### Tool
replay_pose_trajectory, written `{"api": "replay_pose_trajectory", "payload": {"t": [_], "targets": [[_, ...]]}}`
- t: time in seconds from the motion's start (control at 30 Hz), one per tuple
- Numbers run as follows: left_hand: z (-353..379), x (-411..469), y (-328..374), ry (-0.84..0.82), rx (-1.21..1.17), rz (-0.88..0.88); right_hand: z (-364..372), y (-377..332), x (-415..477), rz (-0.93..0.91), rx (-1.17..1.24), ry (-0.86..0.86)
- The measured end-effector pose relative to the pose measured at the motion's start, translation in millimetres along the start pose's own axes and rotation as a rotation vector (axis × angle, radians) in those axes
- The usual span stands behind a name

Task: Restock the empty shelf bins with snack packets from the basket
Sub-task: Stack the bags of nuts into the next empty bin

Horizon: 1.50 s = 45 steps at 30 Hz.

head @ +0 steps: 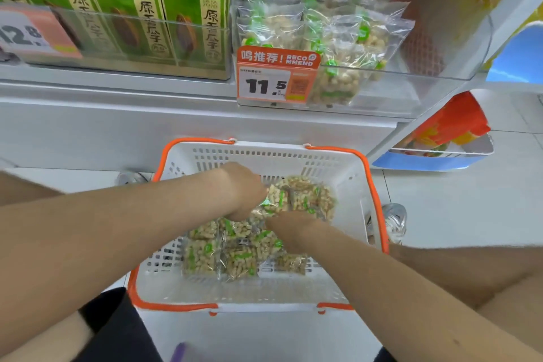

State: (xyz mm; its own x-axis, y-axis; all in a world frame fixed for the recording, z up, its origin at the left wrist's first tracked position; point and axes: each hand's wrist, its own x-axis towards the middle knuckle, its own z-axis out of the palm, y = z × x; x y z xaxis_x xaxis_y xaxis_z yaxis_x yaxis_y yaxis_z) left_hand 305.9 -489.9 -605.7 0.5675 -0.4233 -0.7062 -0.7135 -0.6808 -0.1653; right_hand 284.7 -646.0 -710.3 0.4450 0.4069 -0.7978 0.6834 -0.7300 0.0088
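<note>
Both hands are down in the white slotted plastic basket with the orange rim (338,161), parked right under the shelf so reaches stay short. Left hand (244,189) looks clamped round a bunch of clear peanut snack packets (302,197). Right hand (289,225) has its fingers buried in the pile, so can't tell. The clear plastic shelf bin (426,79) above is only partly filled.

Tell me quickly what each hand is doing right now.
Left hand: grips snack packets in the basket.
Right hand: among the packets, grip cannot be told.

Your basket (346,173) is matt white plastic; the snack packets (305,200) are glossy, crinkled clear film; the shelf bin (411,91) is smooth transparent plastic; the cartons (191,15) look matt card.
</note>
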Motion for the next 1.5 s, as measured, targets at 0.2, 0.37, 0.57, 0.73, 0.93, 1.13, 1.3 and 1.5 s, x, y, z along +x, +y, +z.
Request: {"api": "replay_pose_trajectory", "payload": {"t": [0.2, 0.37, 0.57, 0.73, 0.93, 1.13, 1.3, 1.5], "targets": [[3.6, 2.1, -7.9, -0.023, -0.034, -0.005, 72.1, -39.5, 32.8, -0.218, -0.622, -0.077], [-4.7, 0.0, -8.9, 0.008, -0.052, -0.012, 84.7, -42.5, 37.6, -0.181, -0.567, -0.025], [-11.0, -6.3, -10.5, 0.036, -0.067, -0.035, 47.5, -30.8, 25.7, -0.291, -0.162, 0.215], [-24.6, -21.3, -20.6, 0.004, -0.118, -0.033, -1.7, -16.4, -1.7, -0.135, 0.386, 0.472], [-39.3, -42.7, -26.8, 0.051, -0.451, -0.105, -51.2, 3.0, -42.7, 0.154, 0.907, 0.894], [-46.7, -44.8, -25.1, 0.54, -0.808, -0.051, -106.4, 9.7, -89.4, 0.471, 1.325, 1.066], [-65.7, -62.6, -29.3, 0.864, -0.953, 0.005, -130.1, 18.5, -151.1, 0.417, 0.947, 1.285], [-102.4, -82.5, -16.9, 1.135, -1.12, 0.134, -160.3, 51.2, -191.8, 0.29, 0.452, 1.803]]}}
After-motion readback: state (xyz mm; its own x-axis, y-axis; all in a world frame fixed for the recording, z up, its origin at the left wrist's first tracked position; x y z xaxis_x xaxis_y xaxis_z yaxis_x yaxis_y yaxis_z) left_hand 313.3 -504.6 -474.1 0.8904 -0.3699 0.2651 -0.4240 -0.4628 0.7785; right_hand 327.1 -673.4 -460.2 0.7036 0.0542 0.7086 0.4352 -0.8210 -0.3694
